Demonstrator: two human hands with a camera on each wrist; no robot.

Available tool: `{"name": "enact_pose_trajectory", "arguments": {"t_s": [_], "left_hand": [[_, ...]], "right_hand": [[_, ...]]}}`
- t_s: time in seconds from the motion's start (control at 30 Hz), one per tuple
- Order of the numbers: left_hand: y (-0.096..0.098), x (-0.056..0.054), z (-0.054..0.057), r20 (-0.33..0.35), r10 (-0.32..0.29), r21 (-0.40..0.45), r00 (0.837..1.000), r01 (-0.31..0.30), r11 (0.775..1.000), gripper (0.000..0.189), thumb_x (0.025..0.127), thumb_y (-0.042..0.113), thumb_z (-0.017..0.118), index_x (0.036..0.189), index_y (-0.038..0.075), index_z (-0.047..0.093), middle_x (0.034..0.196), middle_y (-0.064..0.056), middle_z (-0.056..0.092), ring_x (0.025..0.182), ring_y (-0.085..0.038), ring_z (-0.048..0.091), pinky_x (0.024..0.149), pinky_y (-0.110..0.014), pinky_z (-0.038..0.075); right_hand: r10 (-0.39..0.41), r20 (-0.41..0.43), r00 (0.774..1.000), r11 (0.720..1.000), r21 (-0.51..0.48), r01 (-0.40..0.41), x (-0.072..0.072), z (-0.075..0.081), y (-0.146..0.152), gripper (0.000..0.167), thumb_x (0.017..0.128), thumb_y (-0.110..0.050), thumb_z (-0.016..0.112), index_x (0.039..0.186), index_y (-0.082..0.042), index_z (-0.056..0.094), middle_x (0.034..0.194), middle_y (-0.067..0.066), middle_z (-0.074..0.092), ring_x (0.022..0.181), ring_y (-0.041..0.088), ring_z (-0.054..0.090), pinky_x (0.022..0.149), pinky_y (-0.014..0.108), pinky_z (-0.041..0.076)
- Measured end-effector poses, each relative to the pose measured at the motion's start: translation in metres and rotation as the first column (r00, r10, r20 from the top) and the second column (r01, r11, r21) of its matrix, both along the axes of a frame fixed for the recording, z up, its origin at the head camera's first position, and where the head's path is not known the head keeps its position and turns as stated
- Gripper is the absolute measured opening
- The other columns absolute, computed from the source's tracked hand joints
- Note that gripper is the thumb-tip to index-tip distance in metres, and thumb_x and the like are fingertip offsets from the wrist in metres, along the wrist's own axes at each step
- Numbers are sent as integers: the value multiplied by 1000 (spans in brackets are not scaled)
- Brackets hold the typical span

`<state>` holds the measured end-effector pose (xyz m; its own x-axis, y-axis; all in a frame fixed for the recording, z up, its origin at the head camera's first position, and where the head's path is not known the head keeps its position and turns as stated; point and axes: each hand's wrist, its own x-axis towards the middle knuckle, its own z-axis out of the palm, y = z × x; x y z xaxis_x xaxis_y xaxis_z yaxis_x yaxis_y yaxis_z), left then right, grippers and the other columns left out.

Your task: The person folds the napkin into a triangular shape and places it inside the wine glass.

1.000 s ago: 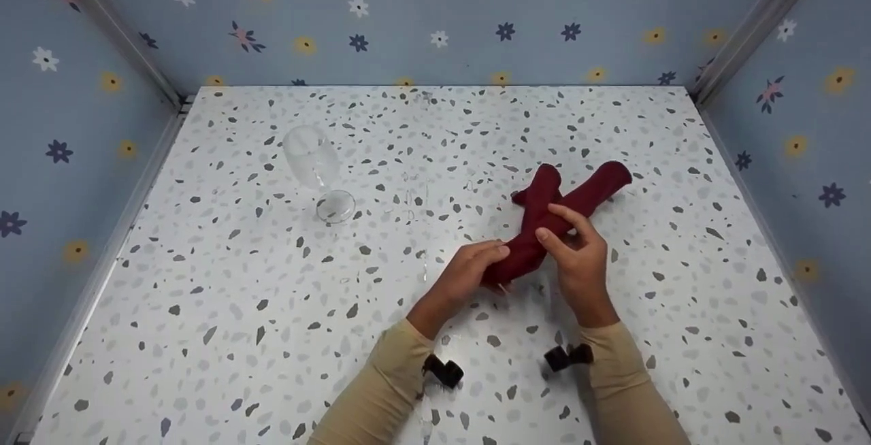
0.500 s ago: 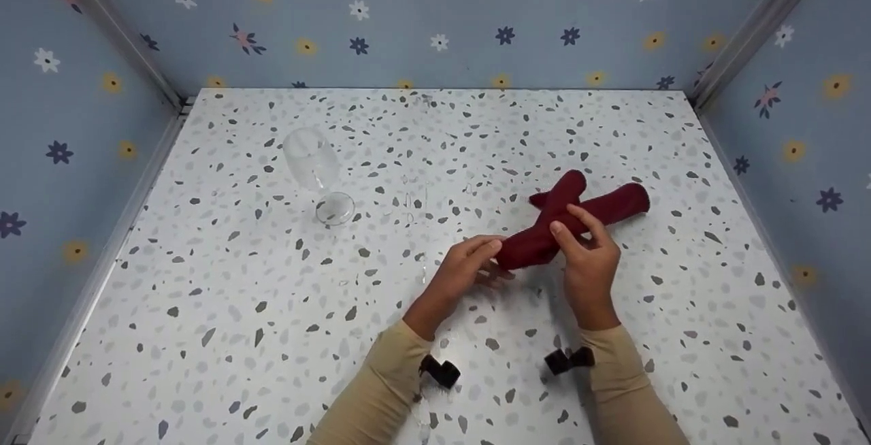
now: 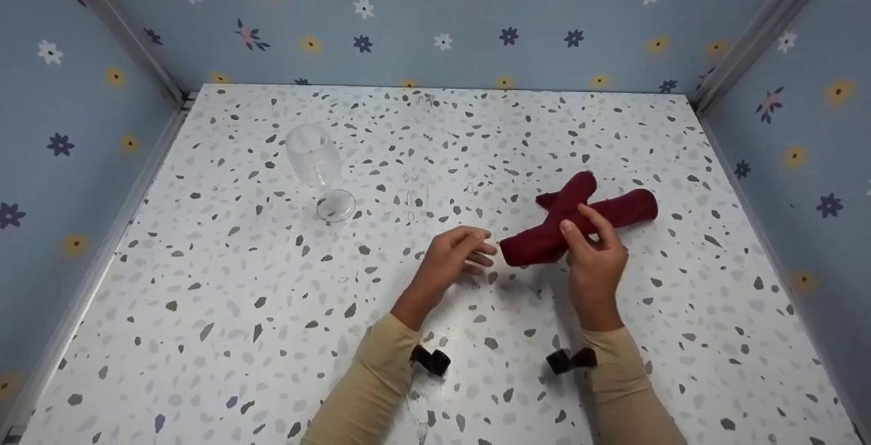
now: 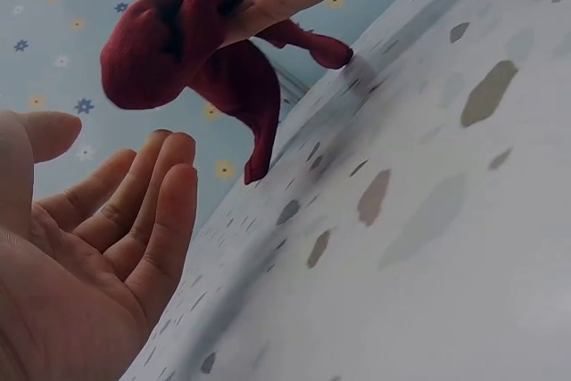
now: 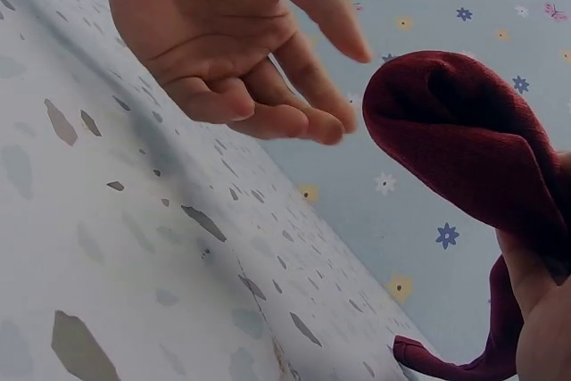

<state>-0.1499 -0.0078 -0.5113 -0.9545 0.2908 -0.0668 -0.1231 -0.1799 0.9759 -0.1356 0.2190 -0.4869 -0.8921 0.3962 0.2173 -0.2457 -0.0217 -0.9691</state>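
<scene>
My right hand (image 3: 595,275) pinches a dark red cloth (image 3: 541,241) at its middle, between thumb and fingers. The cloth is gathered into a roll, rounded at the end nearer the left hand, with two loose ends fanning out to the far right. It is held above the tabletop in the right wrist view, where a narrow tail of the cloth (image 5: 500,336) hangs down. Just left of the roll is my left hand (image 3: 449,258), its fingers relaxed and holding nothing. In the left wrist view a gap separates these fingers (image 4: 169,220) from the cloth.
A clear stemmed glass (image 3: 314,156) stands upright at the back left of the white speckled table (image 3: 224,363). Blue floral panels (image 3: 435,16) close off the back and both sides. A black camera mount (image 3: 432,361) sits at the left wrist, another (image 3: 568,361) at the right.
The left hand has let go of the cloth's near end and drawn back to the left. The right hand has shifted slightly right with the cloth, whose loose ends have swung rightward.
</scene>
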Motion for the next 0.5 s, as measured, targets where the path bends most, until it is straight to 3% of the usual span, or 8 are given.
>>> {"name": "enact_pose_trajectory", "arguments": {"t_s": [0.17, 0.5], "left_hand": [[-22, -8, 3, 7, 122, -30, 993, -121, 992, 41, 104, 28, 56, 124, -8, 62, 100, -13, 72, 88, -25, 71, 77, -39, 59], [-44, -17, 3, 22, 228, -46, 973, -227, 973, 36, 104, 21, 55, 124, -8, 62, 100, -15, 71, 89, -28, 70, 78, -40, 58]], "right_hand": [[-4, -13, 1000, 1000, -7, 4, -2, -2, -1, 39, 86, -17, 81, 124, -9, 71, 86, 11, 57, 50, 9, 42, 47, 19, 38], [3, -18, 1000, 1000, 4, -3, -4, -6, -1, 40, 88, -15, 80, 125, -7, 69, 93, 13, 58, 52, 9, 39, 49, 18, 38]]}}
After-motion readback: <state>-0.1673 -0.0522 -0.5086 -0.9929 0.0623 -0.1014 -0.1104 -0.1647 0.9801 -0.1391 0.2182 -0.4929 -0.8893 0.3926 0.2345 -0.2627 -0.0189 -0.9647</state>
